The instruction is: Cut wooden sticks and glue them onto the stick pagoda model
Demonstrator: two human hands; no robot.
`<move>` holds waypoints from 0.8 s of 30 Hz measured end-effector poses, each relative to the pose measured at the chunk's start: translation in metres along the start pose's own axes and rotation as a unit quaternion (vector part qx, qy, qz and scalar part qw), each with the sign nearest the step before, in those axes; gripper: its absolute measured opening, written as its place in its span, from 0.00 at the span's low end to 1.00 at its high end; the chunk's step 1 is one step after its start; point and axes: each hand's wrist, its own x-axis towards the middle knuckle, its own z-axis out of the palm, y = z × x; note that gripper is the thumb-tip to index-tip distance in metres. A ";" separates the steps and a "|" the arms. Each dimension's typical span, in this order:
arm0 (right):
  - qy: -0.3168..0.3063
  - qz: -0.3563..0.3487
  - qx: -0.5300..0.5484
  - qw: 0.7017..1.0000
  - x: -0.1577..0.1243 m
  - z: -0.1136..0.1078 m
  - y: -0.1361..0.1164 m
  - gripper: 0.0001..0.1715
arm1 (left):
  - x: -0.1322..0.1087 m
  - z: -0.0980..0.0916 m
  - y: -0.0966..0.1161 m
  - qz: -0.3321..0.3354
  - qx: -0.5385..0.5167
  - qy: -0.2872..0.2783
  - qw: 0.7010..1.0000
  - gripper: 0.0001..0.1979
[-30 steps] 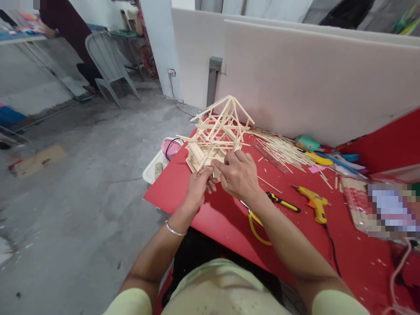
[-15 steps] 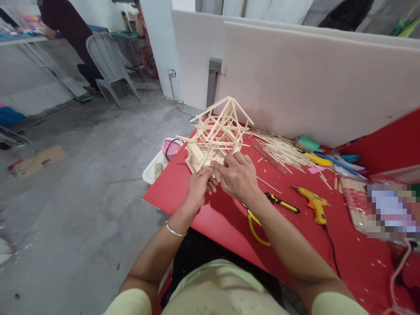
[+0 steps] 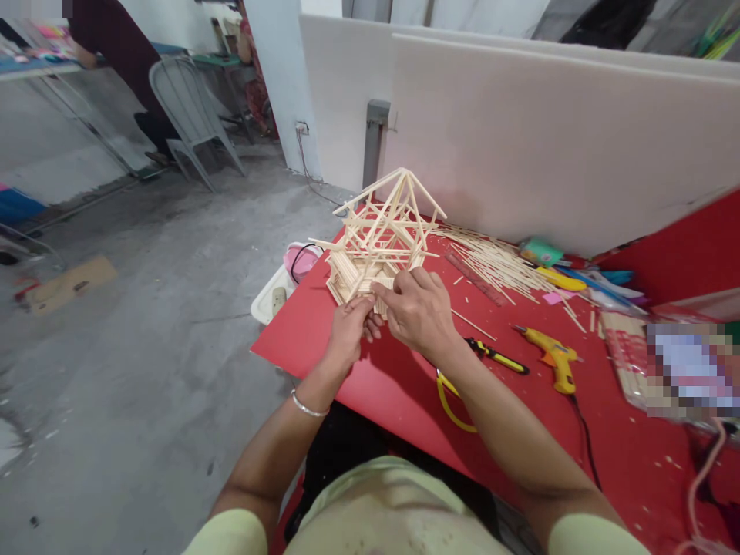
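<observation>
A small house-like model of thin wooden sticks (image 3: 347, 271) stands on the red table, with an open peaked roof frame above a stick-walled base. At its near edge, my left hand (image 3: 350, 327) is closed, thumb and forefinger pinched at the front of the base. Close beside it on the right, my right hand (image 3: 421, 312) is curled, its forefinger and thumb pressed against the same front part. My fingers cover most of that spot, so any small piece between them is hidden.
On the red table (image 3: 398, 393) lie a yellow glue gun (image 3: 552, 356), a yellow-black cutter (image 3: 502, 361), yellow handles (image 3: 448, 408), a ruler (image 3: 474, 279) and a pile of loose sticks (image 3: 497, 262). A pink container (image 3: 301, 262) sits beyond the left edge. A person (image 3: 119, 62) sits by a chair (image 3: 188, 108).
Both hands stay at the front of the stick model in nearly the same pose. The view has shifted very slightly.
</observation>
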 end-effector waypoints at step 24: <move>-0.006 -0.005 -0.001 1.000 -0.001 -0.002 -0.001 0.19 | -0.005 0.002 0.002 -0.015 -0.014 0.007 1.000 0.16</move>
